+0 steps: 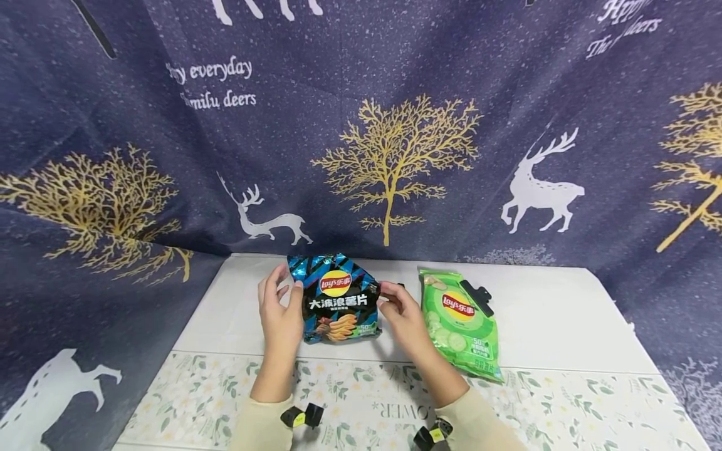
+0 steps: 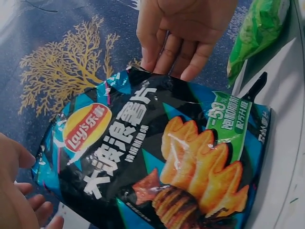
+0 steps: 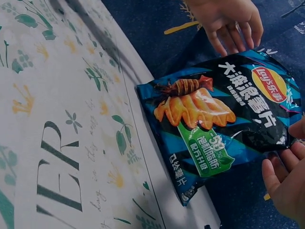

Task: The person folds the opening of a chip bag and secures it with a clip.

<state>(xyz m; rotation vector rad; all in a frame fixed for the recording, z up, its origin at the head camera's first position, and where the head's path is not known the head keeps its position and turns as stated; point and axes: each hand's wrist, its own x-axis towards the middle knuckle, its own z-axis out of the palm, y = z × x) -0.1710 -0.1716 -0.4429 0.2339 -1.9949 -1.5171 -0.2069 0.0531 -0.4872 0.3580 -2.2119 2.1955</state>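
A blue and black Lay's potato chip bag [image 1: 338, 307] stands tilted up between the two hands, its printed front toward the head camera. At its upper right corner, which looks folded in, the right hand [image 1: 403, 313] pinches the bag with thumb and fingertips. Along the opposite side is the left hand [image 1: 282, 313], thumb tip at the bag's edge. Its fingers [image 3: 233, 36] are extended and spread past that edge in the right wrist view. A green Lay's chip bag [image 1: 459, 326] lies to the right, with a black bag clip [image 1: 477, 297] at its upper right edge.
A small black piece [image 2: 257, 86] sticks out behind the blue bag in the left wrist view. The white tabletop [image 1: 553, 313] has a floral mat [image 1: 564, 407] in front. A dark blue deer-and-tree cloth [image 1: 423, 81] hangs behind the table.
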